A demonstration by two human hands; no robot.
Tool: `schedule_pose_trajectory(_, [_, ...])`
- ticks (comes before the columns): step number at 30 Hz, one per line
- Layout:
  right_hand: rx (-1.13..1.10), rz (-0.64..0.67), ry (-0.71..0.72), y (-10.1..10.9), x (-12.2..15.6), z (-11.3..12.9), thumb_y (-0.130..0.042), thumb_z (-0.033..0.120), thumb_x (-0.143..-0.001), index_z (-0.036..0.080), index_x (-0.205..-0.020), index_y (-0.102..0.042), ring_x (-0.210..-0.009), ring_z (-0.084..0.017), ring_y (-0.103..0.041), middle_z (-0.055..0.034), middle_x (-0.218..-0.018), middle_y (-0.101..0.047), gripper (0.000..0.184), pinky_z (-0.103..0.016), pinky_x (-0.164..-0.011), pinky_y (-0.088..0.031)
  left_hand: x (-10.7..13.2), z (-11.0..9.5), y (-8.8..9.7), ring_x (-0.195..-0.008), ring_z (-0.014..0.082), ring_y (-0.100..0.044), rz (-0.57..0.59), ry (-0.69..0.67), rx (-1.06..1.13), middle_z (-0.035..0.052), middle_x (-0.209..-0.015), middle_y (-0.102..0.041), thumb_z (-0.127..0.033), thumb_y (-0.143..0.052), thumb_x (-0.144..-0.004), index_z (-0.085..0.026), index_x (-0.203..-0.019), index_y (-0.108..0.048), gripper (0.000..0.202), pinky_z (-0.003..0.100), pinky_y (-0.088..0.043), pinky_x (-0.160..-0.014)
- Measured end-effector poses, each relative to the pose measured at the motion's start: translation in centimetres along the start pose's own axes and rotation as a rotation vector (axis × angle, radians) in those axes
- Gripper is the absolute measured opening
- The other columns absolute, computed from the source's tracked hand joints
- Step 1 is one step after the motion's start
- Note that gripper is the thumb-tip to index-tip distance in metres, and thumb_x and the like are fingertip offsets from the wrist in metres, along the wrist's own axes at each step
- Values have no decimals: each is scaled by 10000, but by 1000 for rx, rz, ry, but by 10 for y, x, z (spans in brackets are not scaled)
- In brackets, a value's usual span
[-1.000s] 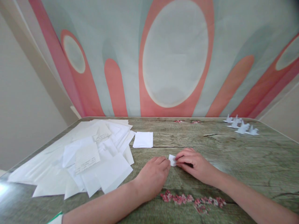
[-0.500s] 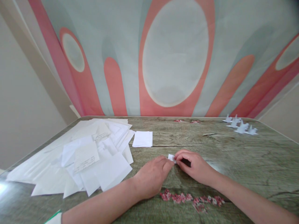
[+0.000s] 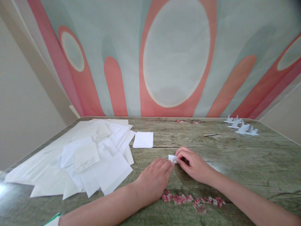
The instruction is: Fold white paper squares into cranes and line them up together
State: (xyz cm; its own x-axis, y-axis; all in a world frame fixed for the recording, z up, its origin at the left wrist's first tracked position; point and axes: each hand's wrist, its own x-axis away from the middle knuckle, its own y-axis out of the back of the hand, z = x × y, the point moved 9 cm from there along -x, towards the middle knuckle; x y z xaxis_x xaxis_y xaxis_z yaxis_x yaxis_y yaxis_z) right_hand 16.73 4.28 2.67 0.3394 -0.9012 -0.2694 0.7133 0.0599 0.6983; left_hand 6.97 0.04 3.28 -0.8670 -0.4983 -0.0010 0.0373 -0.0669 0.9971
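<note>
A small folded white paper piece [image 3: 172,158] lies on the wood-patterned table [image 3: 235,157] between my two hands. My left hand [image 3: 154,180] rests on the table with its fingers curled, the fingertips touching the paper's near left edge. My right hand [image 3: 194,164] is closed in a pinch on the paper's right side, and most of the piece is hidden under its fingers.
A loose heap of white sheets [image 3: 82,157] covers the table's left part. A small stack of square white papers [image 3: 143,139] sits behind my hands. Several folded paper figures [image 3: 242,128] stand at the far right. A patterned wall [image 3: 176,56] rises behind the table.
Both hands have drifted slightly away from me with the paper piece, and my right fingers have tightened over it. The view has tilted a little.
</note>
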Motion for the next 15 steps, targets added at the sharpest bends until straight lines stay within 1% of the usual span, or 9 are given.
schedule_pose_trajectory(3, [1,23,-10,-1,-2,1,-453,89,-813,193,-712,-485,-775,-138,-527,-32,-915,-537,148,-272,-695,-412,0,1,1,-1159,214,-422,0,0,12,114,-1211,-490,-148,-329,-883,-98,-1280,-363,401,357,-297,-1023])
schedule_pose_trajectory(8, [23,31,-26,-3,-4,1,-450,70,-805,191,-746,-504,-761,-141,-517,-27,-866,-527,144,-275,-693,-410,-1,1,1,-1154,214,-418,2,-1,14,109,-1201,-486,-159,-342,-882,-97,-1276,-358,399,359,-296,-1023])
schedule_pose_trajectory(13, [41,44,-64,-6,-6,-4,-461,70,-790,187,-741,-511,-706,-134,-507,-25,-839,-520,136,-265,-643,-409,-1,3,-2,-1118,221,-441,14,28,10,121,-1163,-505,-141,-328,-882,-88,-1281,-352,404,365,-373,-954])
schedule_pose_trajectory(15, [42,46,-71,-6,-6,-5,-466,68,-783,187,-736,-514,-698,-132,-507,-24,-834,-522,137,-263,-637,-407,-1,3,-4,-1122,224,-443,14,29,5,126,-1164,-509,-139,-324,-882,-86,-1279,-358,401,363,-384,-943])
